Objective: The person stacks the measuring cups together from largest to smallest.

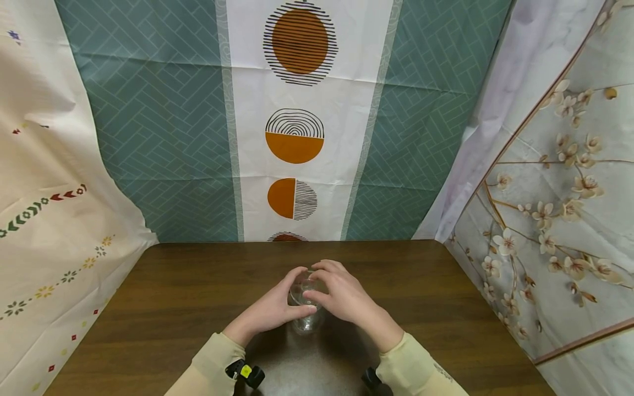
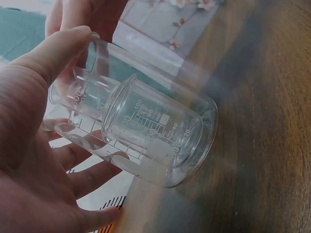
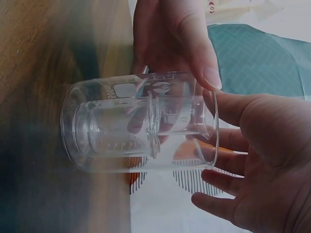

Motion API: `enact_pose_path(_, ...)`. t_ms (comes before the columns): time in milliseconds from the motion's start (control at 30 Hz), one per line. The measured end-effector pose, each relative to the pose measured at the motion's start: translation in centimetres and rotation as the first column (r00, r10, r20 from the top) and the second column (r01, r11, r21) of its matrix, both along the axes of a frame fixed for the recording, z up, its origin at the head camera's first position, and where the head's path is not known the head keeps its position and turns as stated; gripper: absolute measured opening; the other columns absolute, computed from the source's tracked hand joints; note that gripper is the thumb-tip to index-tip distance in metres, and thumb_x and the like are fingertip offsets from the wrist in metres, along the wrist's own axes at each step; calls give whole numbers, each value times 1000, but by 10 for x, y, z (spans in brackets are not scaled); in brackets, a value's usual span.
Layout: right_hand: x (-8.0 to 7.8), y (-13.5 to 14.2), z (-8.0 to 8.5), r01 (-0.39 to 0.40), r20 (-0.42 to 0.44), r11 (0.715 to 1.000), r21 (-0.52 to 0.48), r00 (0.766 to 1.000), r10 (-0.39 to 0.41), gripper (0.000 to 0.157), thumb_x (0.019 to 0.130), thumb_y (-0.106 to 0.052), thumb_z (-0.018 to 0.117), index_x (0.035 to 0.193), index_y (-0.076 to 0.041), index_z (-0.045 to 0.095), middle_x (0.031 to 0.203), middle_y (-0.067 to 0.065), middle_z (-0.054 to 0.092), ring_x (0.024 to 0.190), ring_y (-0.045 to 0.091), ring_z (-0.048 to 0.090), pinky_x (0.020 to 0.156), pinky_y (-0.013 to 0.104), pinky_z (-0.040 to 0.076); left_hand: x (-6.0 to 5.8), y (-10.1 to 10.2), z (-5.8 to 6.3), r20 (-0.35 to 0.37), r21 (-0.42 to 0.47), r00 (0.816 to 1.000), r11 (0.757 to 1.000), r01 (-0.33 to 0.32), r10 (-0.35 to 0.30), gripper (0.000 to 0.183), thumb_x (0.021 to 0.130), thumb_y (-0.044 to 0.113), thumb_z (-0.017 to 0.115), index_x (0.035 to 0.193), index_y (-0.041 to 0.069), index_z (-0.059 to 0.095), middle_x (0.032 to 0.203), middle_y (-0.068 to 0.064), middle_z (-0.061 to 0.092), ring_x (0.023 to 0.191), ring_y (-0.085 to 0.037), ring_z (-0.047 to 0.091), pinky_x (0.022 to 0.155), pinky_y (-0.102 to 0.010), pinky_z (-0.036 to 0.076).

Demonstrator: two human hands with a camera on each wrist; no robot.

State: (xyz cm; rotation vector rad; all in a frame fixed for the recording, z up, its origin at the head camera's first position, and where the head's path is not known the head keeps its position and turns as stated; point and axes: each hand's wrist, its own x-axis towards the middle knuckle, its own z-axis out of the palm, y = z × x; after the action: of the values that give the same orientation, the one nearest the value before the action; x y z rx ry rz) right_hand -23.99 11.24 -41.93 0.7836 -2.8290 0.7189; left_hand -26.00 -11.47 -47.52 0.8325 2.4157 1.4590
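Observation:
A large clear glass beaker (image 2: 208,127) with white printed markings stands on the brown table. Inside it sits a medium beaker (image 2: 163,119) marked up to 100, its rim well below the large one's mouth. My left hand (image 1: 274,305) holds the large beaker near its rim from the left, thumb at the near side, other fingers round the far side. My right hand (image 1: 349,297) reaches over the mouth from the right. Between its thumb and fingers it pinches a small glass beaker (image 3: 180,116), which overlaps the medium beaker's rim in the right wrist view.
The wooden table (image 1: 198,269) runs back to a green and white patterned cloth (image 1: 163,110). A cream cloth (image 1: 59,220) hangs on the left, a flowered cloth (image 1: 535,231) on the right. Black wrist cameras (image 1: 247,374) sit at both cuffs.

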Motion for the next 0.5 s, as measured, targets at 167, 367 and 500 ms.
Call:
enact_pose_path(167, -2, -1, -2, -7, -13, 1000, -4, 1000, 7, 34, 104, -40, 79, 125, -13, 80, 151, 9, 64, 151, 35, 47, 108, 58, 53, 0, 0, 0, -5, 0, 1000, 1000, 4, -4, 87, 101, 39, 83, 169, 21, 32, 160, -4, 50, 142, -26, 53, 105, -49, 53)
enact_pose_path(367, -2, -1, -2, 5, -4, 1000, -1, 1000, -5, 36, 104, -40, 80, 127, -11, 80, 150, 9, 65, 153, 35, 45, 112, 58, 51, 0, 0, 0, -3, -6, 1000, 1000, 3, -3, 88, 102, 37, 83, 170, 19, 31, 162, -4, 48, 144, -27, 52, 106, -49, 53)
enact_pose_path(500, -2, -2, -2, 3, 1, 1000, -5, 1000, -3, 36, 104, -40, 79, 127, -11, 80, 150, 10, 65, 154, 35, 45, 113, 59, 50, -1, 0, 0, -4, -4, 1000, 1000, 3, -3, 88, 101, 38, 83, 170, 20, 31, 161, -5, 49, 143, -27, 53, 107, -50, 53)
